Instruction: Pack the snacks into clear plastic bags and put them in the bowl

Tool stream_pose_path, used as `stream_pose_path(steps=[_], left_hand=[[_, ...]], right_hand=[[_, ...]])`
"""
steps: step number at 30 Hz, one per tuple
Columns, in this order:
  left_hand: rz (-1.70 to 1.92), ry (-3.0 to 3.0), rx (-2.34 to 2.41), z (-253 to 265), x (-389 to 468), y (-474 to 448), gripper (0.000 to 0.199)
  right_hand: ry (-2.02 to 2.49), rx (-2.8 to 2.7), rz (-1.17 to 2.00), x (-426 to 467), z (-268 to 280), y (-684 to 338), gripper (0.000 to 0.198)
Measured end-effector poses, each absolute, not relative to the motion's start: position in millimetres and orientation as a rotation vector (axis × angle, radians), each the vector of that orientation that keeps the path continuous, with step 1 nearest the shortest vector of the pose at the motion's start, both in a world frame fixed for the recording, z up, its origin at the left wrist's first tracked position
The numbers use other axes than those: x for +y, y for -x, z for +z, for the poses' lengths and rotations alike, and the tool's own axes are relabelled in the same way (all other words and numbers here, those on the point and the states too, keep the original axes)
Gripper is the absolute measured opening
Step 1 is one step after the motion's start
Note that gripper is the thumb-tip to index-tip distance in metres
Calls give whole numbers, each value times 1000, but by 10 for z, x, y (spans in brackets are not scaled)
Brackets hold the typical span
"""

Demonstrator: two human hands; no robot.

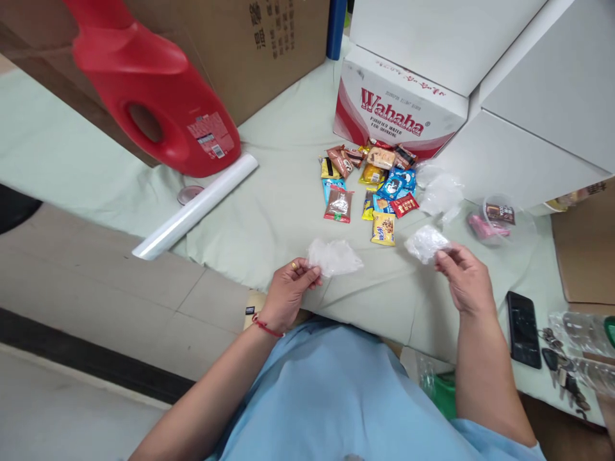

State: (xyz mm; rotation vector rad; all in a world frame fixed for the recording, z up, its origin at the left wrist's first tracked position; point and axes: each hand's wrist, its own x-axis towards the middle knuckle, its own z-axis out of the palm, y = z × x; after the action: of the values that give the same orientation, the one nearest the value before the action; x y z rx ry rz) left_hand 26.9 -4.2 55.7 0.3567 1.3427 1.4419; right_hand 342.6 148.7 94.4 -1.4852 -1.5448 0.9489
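Note:
My left hand pinches the edge of a crumpled see-through plastic bag just above the table. Between the thumb and fingers of my right hand is a small folded see-through plastic bag; whether anything is inside it I cannot tell. Beyond both hands lies a pile of wrapped snacks, among them a yellow cookie packet, a brown packet, a red packet and a blue packet. More crumpled plastic bags rest to the right of the pile.
A Wahaha carton stands behind the snacks. At the left are a red jug and a white roll. Toward the right sit a see-through tub with packets inside, a phone and keys. Pale cloth covers the table.

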Motion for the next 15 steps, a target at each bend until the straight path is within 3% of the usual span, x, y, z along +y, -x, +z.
stream_pose_path(steps=[2, 4, 10, 15], left_hand=[[1408, -438, 1393, 570, -36, -306, 42], [1360, -521, 1402, 604, -15, -372, 40], [1255, -642, 1338, 706, 40, -514, 41], [1365, -482, 1346, 636, -2, -380, 51]], right_hand=[[1539, -1691, 595, 1488, 1042, -3443, 49], [1414, -1893, 465, 1376, 1144, -3283, 45], [708, -2397, 766, 960, 1143, -2447, 16], [998, -2106, 982, 1047, 962, -2485, 16]])
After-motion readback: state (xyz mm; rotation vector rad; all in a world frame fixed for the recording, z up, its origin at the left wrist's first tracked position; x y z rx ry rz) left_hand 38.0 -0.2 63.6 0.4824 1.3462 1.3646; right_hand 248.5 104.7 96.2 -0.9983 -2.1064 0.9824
